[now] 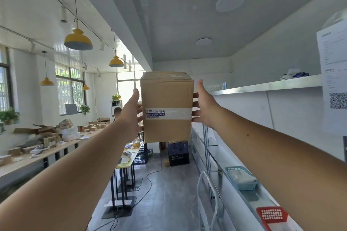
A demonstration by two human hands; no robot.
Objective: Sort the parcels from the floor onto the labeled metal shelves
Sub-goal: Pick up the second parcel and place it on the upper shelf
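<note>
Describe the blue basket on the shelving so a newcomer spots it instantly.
Start at the metal shelves along the right wall. On a lower shelf sits the light blue mesh basket with something pale inside. The red basket lies nearer the camera.

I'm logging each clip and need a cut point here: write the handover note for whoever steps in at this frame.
Left hand: flat against the left side of the cardboard parcel, part of a two-handed grip.
Right hand: pressed on the parcel's right side, fingers spread.
Parcel: held up at arm's length in the aisle, upright, white tape band across its front, touching no shelf.
Metal shelves: along the right; the top shelf edge lies just right of the parcel.
Done: parcel lifted off the floor.
Left: set it on its labeled shelf; no shelf labels are readable from here.
</note>
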